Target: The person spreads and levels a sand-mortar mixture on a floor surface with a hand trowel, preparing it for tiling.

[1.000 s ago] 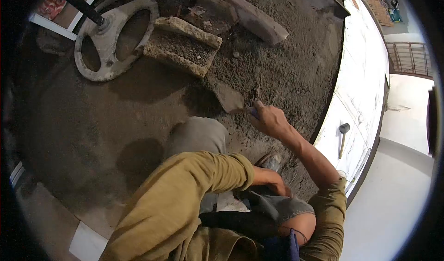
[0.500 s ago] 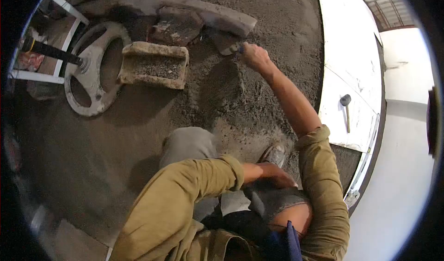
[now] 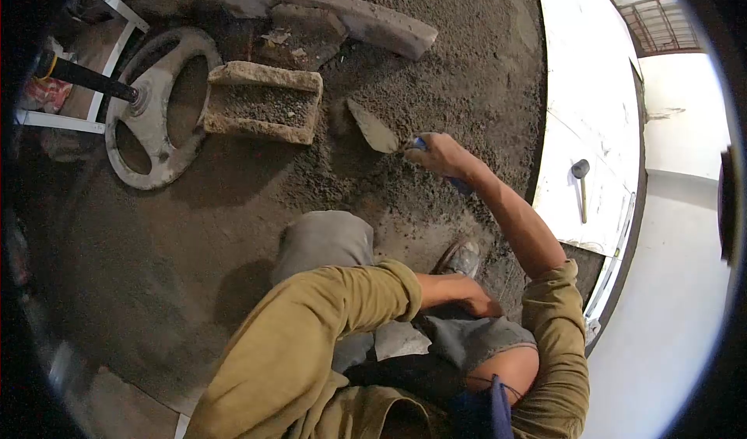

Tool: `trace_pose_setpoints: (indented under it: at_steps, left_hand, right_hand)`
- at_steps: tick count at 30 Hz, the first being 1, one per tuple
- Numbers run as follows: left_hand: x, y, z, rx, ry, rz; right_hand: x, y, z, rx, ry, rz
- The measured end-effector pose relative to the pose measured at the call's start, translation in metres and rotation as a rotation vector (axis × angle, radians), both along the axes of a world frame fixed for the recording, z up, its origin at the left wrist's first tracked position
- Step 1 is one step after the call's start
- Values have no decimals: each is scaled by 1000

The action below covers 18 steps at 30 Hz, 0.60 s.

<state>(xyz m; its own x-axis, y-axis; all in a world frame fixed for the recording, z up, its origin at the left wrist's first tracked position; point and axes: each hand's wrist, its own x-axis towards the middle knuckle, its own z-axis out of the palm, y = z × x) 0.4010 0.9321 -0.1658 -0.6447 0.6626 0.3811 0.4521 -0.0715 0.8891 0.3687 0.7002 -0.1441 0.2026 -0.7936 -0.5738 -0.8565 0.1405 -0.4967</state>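
My right hand (image 3: 441,156) is wrapped round the blue handle of a trowel (image 3: 375,130). The pointed metal blade reaches left over the dark, grainy mortar (image 3: 405,174). My left arm crosses in front of my body, and my left hand (image 3: 478,300) lies at my bent right leg, just above the knee cloth (image 3: 482,342). Its fingers are mostly hidden there. Left of the blade sits a worn trough-shaped block (image 3: 303,134) with grit inside.
A grey wheel-like base (image 3: 159,132) with a black pole stands at the left by a white frame (image 3: 66,120). A long curved beam (image 3: 389,33) lies at the top. On the right, a black-headed mallet (image 3: 582,186) rests on white tiles (image 3: 576,81).
My right hand has drawn the trowel down toward me, away from the end of the beam; the blade now shows more fully. My left hand stays at my leg.
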Motion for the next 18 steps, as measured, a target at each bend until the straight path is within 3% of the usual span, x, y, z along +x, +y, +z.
trace_pose_setpoints:
  at_steps: [4,6,8,10,13,15,16,18]
  left_hand:
    - [7,-1,10,39,-152,90]
    - [8,1,11,88,-253,67]
    - [7,3,10,130,-339,28]
    - [5,5,7,172,-403,-8]
    - [-7,17,-10,221,-482,-75]
    - [-24,37,-32,182,-307,-26]
    - [-9,22,-13,178,-304,-49]
    - [31,-34,48,36,-438,-30]
  right_hand:
    - [-23,-25,-30,-220,-44,-275]
    - [-23,-24,-65,-290,162,-165]
    - [-3,13,-96,-418,84,223]
    - [49,48,-53,-53,128,-16]
    - [62,57,-13,6,-36,108]
    - [65,68,-30,-27,49,29]
    - [63,72,-36,-77,148,-50]
    - [63,93,-37,-104,135,147]
